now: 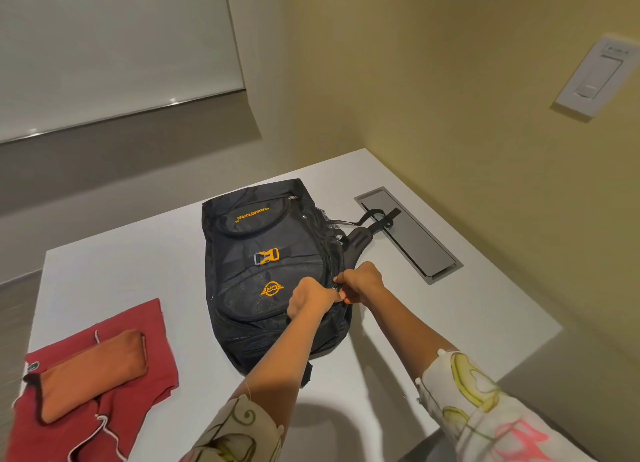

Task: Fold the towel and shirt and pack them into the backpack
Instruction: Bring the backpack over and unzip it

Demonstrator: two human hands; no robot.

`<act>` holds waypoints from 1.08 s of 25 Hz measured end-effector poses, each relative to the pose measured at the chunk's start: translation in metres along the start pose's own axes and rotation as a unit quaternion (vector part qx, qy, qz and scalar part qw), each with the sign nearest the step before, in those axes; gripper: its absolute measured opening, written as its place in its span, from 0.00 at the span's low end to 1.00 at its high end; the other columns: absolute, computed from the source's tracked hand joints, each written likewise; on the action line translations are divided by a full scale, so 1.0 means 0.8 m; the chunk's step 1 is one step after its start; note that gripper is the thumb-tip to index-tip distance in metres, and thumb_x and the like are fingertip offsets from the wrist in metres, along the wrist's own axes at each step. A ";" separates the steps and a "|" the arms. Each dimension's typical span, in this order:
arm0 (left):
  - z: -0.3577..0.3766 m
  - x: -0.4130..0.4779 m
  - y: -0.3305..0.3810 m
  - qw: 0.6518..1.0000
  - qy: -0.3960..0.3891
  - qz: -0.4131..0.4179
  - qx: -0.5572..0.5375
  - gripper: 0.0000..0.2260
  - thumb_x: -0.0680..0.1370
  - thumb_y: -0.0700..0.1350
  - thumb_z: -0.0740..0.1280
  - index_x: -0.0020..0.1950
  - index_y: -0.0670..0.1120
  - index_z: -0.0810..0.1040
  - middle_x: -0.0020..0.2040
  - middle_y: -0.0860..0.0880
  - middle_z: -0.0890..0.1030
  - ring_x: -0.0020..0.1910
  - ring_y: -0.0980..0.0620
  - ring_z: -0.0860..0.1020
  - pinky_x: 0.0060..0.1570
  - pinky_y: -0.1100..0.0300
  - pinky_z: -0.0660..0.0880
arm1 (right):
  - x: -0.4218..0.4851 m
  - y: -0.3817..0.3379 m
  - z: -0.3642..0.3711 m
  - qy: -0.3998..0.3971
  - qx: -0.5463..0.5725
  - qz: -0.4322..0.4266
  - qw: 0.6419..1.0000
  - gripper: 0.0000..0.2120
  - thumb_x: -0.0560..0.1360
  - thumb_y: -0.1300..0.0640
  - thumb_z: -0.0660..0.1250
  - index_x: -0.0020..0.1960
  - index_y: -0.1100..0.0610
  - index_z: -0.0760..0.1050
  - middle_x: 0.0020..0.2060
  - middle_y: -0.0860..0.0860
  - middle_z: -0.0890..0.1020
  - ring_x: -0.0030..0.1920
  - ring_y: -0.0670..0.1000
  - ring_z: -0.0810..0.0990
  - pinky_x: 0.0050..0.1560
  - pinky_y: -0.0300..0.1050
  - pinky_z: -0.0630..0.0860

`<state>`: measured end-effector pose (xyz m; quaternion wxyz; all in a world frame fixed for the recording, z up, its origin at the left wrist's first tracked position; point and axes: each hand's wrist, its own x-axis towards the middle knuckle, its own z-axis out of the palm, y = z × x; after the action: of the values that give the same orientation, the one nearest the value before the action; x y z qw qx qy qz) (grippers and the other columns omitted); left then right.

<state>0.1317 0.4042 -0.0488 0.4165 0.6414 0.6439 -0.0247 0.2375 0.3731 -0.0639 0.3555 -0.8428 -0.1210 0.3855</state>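
Observation:
A black backpack (263, 271) with orange lettering and an orange buckle lies flat on the white table (138, 271), front side up. My left hand (311, 300) and my right hand (362, 281) meet at its right side seam, both with fingers curled and pinching at the zipper there. At the table's near left lies a red shirt (138, 326), spread fairly flat. A folded orange towel (91, 371) rests on top of it.
A grey metal cable hatch (415, 243) is set into the table to the right of the backpack, with the bag's black straps (377, 219) lying across it. Yellow walls stand close behind and to the right, with a white switch plate (595, 77).

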 end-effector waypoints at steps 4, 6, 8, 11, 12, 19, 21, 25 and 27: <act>0.001 0.009 -0.003 0.996 -0.049 -0.021 -0.072 0.18 0.64 0.48 0.78 0.48 0.41 0.78 0.43 0.44 0.82 0.43 0.45 0.81 0.49 0.52 0.78 | 0.005 0.001 0.002 -0.006 0.015 0.004 1.000 0.07 0.70 0.62 0.74 0.39 0.65 0.77 0.30 0.59 0.82 0.29 0.56 0.82 0.41 0.54 0.84; -0.005 0.011 -0.003 0.995 -0.064 -0.015 -0.074 0.10 0.66 0.45 0.76 0.41 0.42 0.80 0.35 0.46 0.81 0.31 0.49 0.78 0.40 0.57 0.76 | 0.008 0.000 0.003 -0.007 0.021 0.003 1.000 0.07 0.70 0.62 0.73 0.40 0.65 0.78 0.30 0.59 0.82 0.29 0.55 0.81 0.41 0.54 0.84; -0.010 0.012 -0.004 0.996 -0.075 -0.006 -0.058 0.07 0.68 0.46 0.74 0.40 0.43 0.82 0.34 0.48 0.82 0.26 0.51 0.76 0.34 0.60 0.73 | 0.011 0.002 0.002 -0.005 0.026 0.002 1.000 0.07 0.70 0.62 0.74 0.41 0.66 0.78 0.31 0.60 0.82 0.29 0.55 0.81 0.40 0.54 0.84; -0.021 0.015 -0.012 0.996 -0.071 0.003 -0.049 0.07 0.70 0.47 0.73 0.36 0.44 0.81 0.32 0.48 0.82 0.26 0.52 0.77 0.34 0.60 0.71 | 0.015 0.004 0.002 0.004 0.037 0.006 0.999 0.08 0.69 0.63 0.74 0.42 0.66 0.78 0.30 0.60 0.82 0.28 0.56 0.80 0.39 0.52 0.84; -0.027 0.015 -0.016 0.996 -0.075 0.001 -0.055 0.08 0.71 0.46 0.73 0.34 0.45 0.80 0.31 0.49 0.81 0.27 0.51 0.76 0.35 0.59 0.70 | 0.016 0.005 0.004 0.009 0.037 0.005 0.999 0.08 0.69 0.63 0.74 0.42 0.66 0.78 0.30 0.59 0.81 0.27 0.56 0.80 0.38 0.52 0.84; -0.064 0.011 -0.068 0.993 -0.101 -0.013 -0.062 0.08 0.73 0.44 0.72 0.35 0.44 0.79 0.33 0.49 0.79 0.29 0.52 0.74 0.34 0.59 0.69 | 0.018 0.010 -0.001 0.031 0.043 0.011 0.999 0.07 0.70 0.64 0.73 0.41 0.66 0.77 0.29 0.59 0.80 0.26 0.55 0.78 0.34 0.48 0.82; -0.079 0.008 -0.086 0.994 -0.094 -0.003 -0.063 0.08 0.72 0.44 0.72 0.35 0.44 0.79 0.33 0.49 0.79 0.29 0.52 0.74 0.33 0.60 0.68 | 0.017 0.010 -0.002 0.028 0.049 0.017 0.998 0.07 0.70 0.64 0.73 0.42 0.67 0.77 0.29 0.60 0.80 0.27 0.55 0.78 0.32 0.46 0.80; -0.107 0.006 -0.123 0.996 -0.073 -0.007 -0.055 0.08 0.73 0.45 0.73 0.37 0.43 0.80 0.34 0.48 0.80 0.29 0.52 0.74 0.35 0.59 0.69 | 0.010 0.006 -0.002 0.033 0.052 0.018 0.998 0.07 0.70 0.65 0.73 0.42 0.68 0.77 0.30 0.60 0.80 0.28 0.56 0.79 0.30 0.46 0.80; -0.118 0.007 -0.140 0.996 -0.069 -0.011 -0.054 0.09 0.74 0.45 0.73 0.37 0.42 0.79 0.34 0.48 0.79 0.30 0.52 0.74 0.34 0.60 0.70 | 0.008 0.004 -0.002 0.033 0.053 0.019 0.998 0.07 0.71 0.65 0.73 0.42 0.68 0.77 0.31 0.60 0.80 0.28 0.56 0.79 0.30 0.45 0.79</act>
<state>-0.0103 0.4422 -0.0466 0.4932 0.6080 0.6209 -0.0385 0.2431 0.3729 -0.0690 0.3959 -0.8373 -0.0725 0.3700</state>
